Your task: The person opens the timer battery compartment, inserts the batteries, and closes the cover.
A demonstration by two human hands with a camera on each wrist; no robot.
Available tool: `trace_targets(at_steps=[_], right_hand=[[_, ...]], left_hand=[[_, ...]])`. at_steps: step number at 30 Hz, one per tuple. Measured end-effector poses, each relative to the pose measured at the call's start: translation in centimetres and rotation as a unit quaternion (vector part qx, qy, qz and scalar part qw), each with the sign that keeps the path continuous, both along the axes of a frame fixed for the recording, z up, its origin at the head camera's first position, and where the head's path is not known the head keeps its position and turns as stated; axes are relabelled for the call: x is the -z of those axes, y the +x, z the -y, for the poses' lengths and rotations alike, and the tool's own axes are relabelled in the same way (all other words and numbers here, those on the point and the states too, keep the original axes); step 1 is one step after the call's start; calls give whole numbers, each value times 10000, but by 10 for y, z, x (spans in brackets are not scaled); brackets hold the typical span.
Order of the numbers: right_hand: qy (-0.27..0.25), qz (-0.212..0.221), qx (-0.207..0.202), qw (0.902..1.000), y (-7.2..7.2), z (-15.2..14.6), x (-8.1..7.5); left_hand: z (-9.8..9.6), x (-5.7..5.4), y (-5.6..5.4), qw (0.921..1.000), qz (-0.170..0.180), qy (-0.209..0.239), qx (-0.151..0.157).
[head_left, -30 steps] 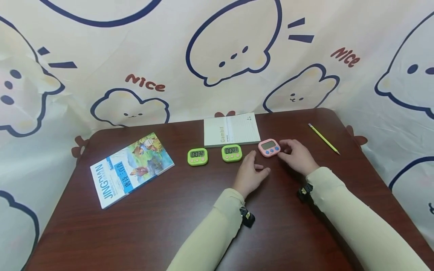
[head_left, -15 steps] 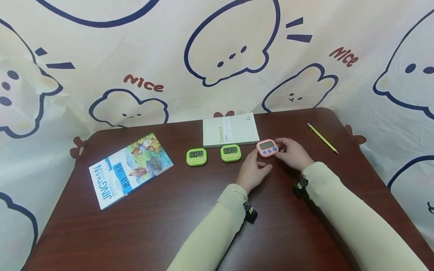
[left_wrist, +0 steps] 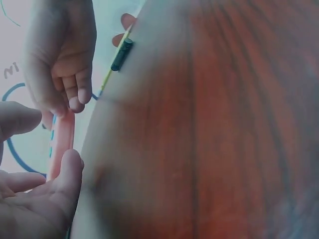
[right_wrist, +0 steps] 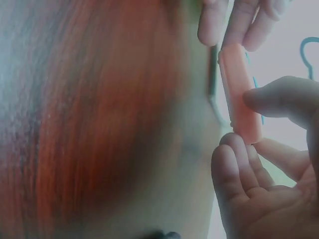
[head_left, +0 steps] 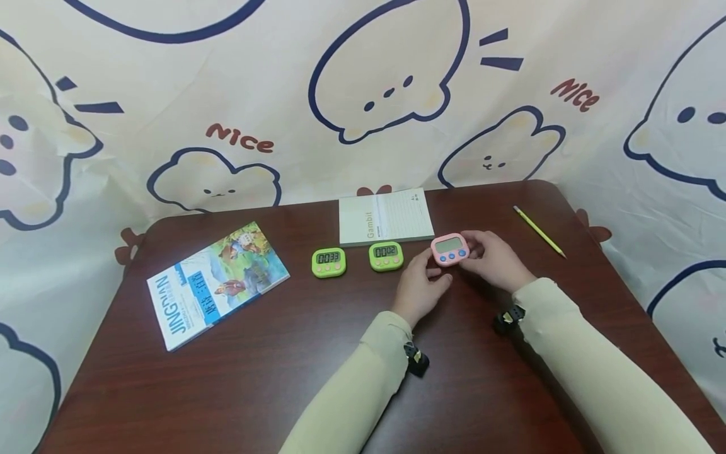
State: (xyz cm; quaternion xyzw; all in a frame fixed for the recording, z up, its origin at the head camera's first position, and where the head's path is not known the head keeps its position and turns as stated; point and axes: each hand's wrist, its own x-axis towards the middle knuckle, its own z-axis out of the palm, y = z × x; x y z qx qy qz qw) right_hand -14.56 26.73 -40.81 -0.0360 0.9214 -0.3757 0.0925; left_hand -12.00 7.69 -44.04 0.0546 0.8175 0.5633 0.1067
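Observation:
A pink digital timer (head_left: 450,250) with blue buttons and a blank screen is tilted up towards the head camera. My right hand (head_left: 495,260) holds its right end, with the thumb along the side in the right wrist view. At the other end, the fingers of my left hand (head_left: 418,289) touch the timer's edge, while the left thumb stands apart from it. A green timer (head_left: 386,256) reading 00:02 lies left of my left hand. Beyond it, a second green timer (head_left: 329,262) reads 00:33.
Behind the timers lies a pale notebook (head_left: 386,217). An illustrated book (head_left: 218,285) rests on the left of the brown table (head_left: 238,391), and a yellow-green pencil (head_left: 539,231) on the right. A patterned cloth (head_left: 351,164) hangs around the back and sides.
The pink timer has come up from lying flat to tilted, gripped by my right hand. My left fingers have moved onto its left edge. Both green timers' readings have advanced by one.

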Motion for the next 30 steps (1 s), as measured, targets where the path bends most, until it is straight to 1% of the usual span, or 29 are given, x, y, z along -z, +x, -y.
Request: trace_targets(at_steps=[5, 7, 11, 15, 19, 22, 25, 30], right_hand=[[-352, -155, -20, 9993, 12, -2, -9], [-515, -231, -29, 9984, 18, -2, -12], [-813, -472, -23, 9956, 30, 2, -16], [-1072, -663, -24, 9920, 41, 10, -22], [-1303, -770, -166, 9883, 49, 20, -29], [-1454, -788, -276, 9859, 55, 27, -34], [-1584, -807, -360, 9834, 62, 34, -39], [-1837, -903, -572, 9772, 72, 48, -49]], left_hand=[[5, -6, 3, 9970, -198, 729, -151], [8, -9, 5, 9946, -182, 998, -227], [16, -17, 11, 9899, -277, 1352, -316], [26, -23, 16, 9882, -504, 1424, -261], [41, -32, 20, 9871, -741, 1406, -183], [53, -38, 24, 9850, -975, 1419, -59], [65, -43, 29, 9811, -1249, 1475, 77], [85, -52, 39, 9744, -1730, 1427, 170]])
